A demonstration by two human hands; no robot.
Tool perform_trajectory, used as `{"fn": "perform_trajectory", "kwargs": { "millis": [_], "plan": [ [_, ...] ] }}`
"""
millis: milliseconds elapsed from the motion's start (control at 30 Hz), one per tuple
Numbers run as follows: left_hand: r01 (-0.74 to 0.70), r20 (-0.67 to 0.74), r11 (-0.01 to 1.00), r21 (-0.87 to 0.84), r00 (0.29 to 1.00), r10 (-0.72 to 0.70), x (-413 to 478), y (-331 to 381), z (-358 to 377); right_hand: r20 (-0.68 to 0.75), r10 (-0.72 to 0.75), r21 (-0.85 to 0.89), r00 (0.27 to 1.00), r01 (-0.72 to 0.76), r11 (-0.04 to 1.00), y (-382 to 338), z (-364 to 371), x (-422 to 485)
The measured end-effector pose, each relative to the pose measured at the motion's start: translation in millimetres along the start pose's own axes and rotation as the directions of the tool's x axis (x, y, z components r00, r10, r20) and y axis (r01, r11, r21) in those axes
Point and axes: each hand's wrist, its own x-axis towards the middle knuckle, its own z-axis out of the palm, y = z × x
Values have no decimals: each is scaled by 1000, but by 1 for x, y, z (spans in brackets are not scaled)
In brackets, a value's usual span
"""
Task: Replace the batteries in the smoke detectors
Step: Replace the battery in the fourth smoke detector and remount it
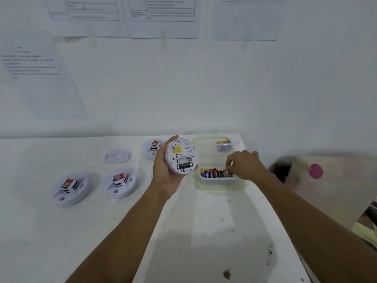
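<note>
Table: white top (81, 231), scuffed with dark marks at the near right; both forearms reach across it from the bottom edge.
Left hand: the left hand (164, 174) is raised above the table, fingers and thumb wrapped round the rim of a round white smoke detector (181, 155) – its back faces the camera.
Held detector: a yellow label sits near its top; the battery bay is uncovered, with one black battery (184, 166) in the lower slot.
Right hand: the right hand (245, 166) hangs over the near tray, fingertips bunched down onto the right end of the battery row. The fingers hide the contact, so I cannot tell whether they pinch a battery.
Near tray: clear plastic tray (220, 183) just right of the held detector, holding a row of batteries (214, 173) – blue, red and dark.
Left of the hands: two white detectors (68, 188) (120, 182) lie face up, each with a red tag.
Further back: a flat white mounting plate (118, 156); a third detector (152, 149), partly hidden behind the left thumb.
Far tray: a second clear tray (206, 140) with a few batteries (224, 144).
Right edge: a blurred object with a pink spot (315, 171).
Wall: white, with printed sheets (163, 15) taped up; text unreadable.
</note>
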Motion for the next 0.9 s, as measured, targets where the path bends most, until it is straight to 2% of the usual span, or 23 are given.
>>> {"fn": "perform_trajectory", "kwargs": {
  "millis": [133, 200, 267, 333, 400, 467, 633, 733, 900],
  "plan": [
    [5, -1, 1000, -9, 1000, -5, 4, -2, 3, 2, 8, 20, 1000, -8, 1000, 0, -2, -2],
    [10, 4, 1000, -14, 1000, -10, 5, -2, 5, -40, 19, 41, 999, -18, 999, -1, -6, -4],
    [8, 15, 1000, -20, 1000, -7, 6, -3, 9, -105, 22, 217, 994, 1, 976, -5, -13, -9],
    [10, 34, 1000, -22, 999, -10, 8, -3, 12, -186, -4, 501, 982, 99, 860, -18, -21, -20],
    [3, 33, 1000, -6, 999, -3, 9, -5, 15, -260, -43, 621, 965, 201, 758, -38, -26, -33],
    [-16, 23, 1000, 14, 1000, 15, 9, -8, 17, -278, -41, 682, 960, 227, 695, -57, -22, -40],
    [-68, 38, 995, 71, 997, 65, 8, -9, 24, -246, 165, 835, 955, 122, 537, -84, -5, -46],
    [-105, 39, 989, 103, 994, 101, 8, -10, 27, -174, 275, 889, 946, 31, 457, -94, 0, -46],
    [-141, 26, 980, 137, 990, 139, 9, -9, 28, -33, 341, 954, 940, -72, 290, -105, -2, -45]
  ]
}}
